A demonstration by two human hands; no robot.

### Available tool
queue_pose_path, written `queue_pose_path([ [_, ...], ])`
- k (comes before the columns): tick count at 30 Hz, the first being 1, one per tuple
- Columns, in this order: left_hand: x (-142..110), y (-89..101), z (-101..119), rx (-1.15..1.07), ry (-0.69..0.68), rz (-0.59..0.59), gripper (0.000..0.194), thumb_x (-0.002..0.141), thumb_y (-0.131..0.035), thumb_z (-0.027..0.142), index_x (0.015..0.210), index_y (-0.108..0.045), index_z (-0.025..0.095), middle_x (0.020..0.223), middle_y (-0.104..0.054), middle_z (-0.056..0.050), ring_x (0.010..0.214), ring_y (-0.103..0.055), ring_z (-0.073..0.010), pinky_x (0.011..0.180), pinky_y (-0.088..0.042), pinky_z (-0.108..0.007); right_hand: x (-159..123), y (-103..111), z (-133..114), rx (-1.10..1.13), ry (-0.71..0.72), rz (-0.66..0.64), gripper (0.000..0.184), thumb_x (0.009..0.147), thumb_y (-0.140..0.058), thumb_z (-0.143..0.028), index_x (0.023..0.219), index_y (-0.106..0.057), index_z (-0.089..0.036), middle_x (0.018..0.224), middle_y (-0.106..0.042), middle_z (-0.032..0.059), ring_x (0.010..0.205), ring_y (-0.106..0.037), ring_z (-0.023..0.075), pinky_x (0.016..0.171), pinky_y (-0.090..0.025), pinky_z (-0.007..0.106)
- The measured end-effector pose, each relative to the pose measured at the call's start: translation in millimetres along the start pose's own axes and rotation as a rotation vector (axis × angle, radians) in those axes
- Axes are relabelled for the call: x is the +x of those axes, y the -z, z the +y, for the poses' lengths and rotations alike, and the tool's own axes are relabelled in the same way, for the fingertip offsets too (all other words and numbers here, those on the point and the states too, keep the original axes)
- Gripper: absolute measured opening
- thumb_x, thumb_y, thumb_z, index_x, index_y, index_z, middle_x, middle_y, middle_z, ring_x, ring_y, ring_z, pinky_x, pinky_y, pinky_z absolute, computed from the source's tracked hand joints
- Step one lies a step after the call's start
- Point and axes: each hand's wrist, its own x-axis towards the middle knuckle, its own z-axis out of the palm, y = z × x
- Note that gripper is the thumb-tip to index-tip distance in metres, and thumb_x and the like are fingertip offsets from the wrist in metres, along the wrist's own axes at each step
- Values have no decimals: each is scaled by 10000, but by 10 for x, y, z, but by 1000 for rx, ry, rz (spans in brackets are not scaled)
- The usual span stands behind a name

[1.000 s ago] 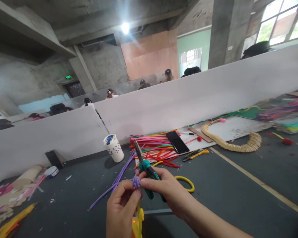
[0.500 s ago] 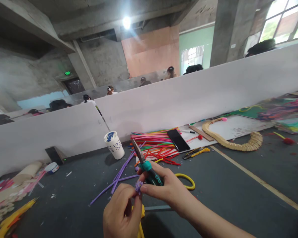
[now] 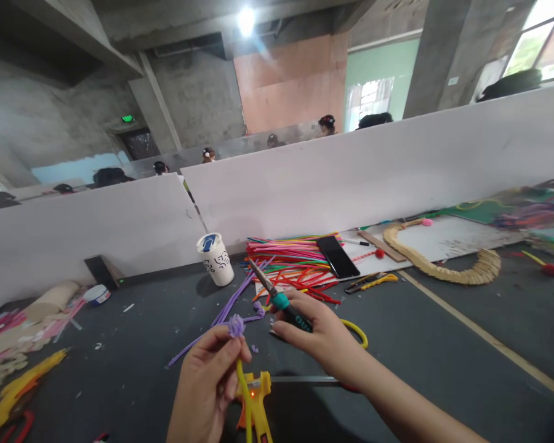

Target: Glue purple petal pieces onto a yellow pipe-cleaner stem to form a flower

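Note:
My left hand [image 3: 210,375] pinches a yellow pipe-cleaner stem [image 3: 243,384] just below a small fluffy purple pipe-cleaner head [image 3: 236,327]. In my right hand [image 3: 321,329], the fingers wrap a tool with a black and teal handle [image 3: 284,304] and a long tapered metal tip, pointing up and left, apart from the purple head. Beneath the stem lies a yellow glue gun [image 3: 260,403] with a small orange light lit. Behind the hands are loose purple pipe cleaners [image 3: 234,300] and another small purple piece [image 3: 258,309]. A yellow loop handle [image 3: 356,332] shows partly behind my right wrist.
A lidded white cup [image 3: 216,264] stands by the white partition [image 3: 351,169]. Several coloured pipe cleaners [image 3: 286,249] lie beside a black phone [image 3: 338,257], a yellow box cutter [image 3: 373,282] and a curved tan strip [image 3: 443,271]. Craft pieces [image 3: 28,375] spread at left.
My hands have moved apart. The left hand has turned, showing the purple head upright on its yellow stem; the right hand has shifted right with its tool. The view has shifted slightly.

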Motion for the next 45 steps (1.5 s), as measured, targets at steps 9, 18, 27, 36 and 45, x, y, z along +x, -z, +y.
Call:
queue_pose_path([
  [9, 277, 125, -81, -114, 59, -9, 299, 504, -923, 258, 665, -704, 133, 566, -659, 31, 397, -441, 2, 374, -351, -75, 102, -382, 639, -664, -7, -303, 180, 897, -665, -330, 944, -660, -157, 1044, -660, 57, 998, -614, 229, 892, -492, 445],
  [18, 224, 175, -132, -155, 140, -32, 285, 509, -928, 251, 669, -725, 131, 570, -660, 31, 420, -474, -3, 420, -389, -84, 38, -610, 785, -697, -27, -317, 187, 845, -714, -301, 928, -670, -139, 1089, -656, 102, 1095, -576, 293, 956, -443, 515],
  [27, 54, -7, 18, -160, 193, -147, 280, 545, -919, 296, 657, -718, 138, 514, -663, 21, 300, -391, 28, 323, -277, -64, 91, -194, -86, -75, 104, -89, 411, 800, -712, -107, 1162, -548, -210, 1077, -654, 20, 948, -634, 139, 841, -529, 256],
  [36, 41, -231, 176, 8, 241, -330, 366, 458, -943, 381, 634, -735, 137, 458, -653, -12, 297, -414, 5, 312, -265, -78, -78, 29, -253, 237, 248, -7, 233, 789, -712, -90, 974, -666, -224, 947, -679, 9, 884, -627, 170, 805, -501, 309],
  [45, -14, -276, 135, 156, 101, -195, 422, 428, -914, 528, 594, -757, 173, 417, -630, -2, 282, -400, -6, 318, -245, -102, -78, 86, -324, 139, 250, 57, 345, 730, -762, -85, 1019, -653, -240, 985, -676, -10, 902, -626, 160, 809, -488, 279],
])
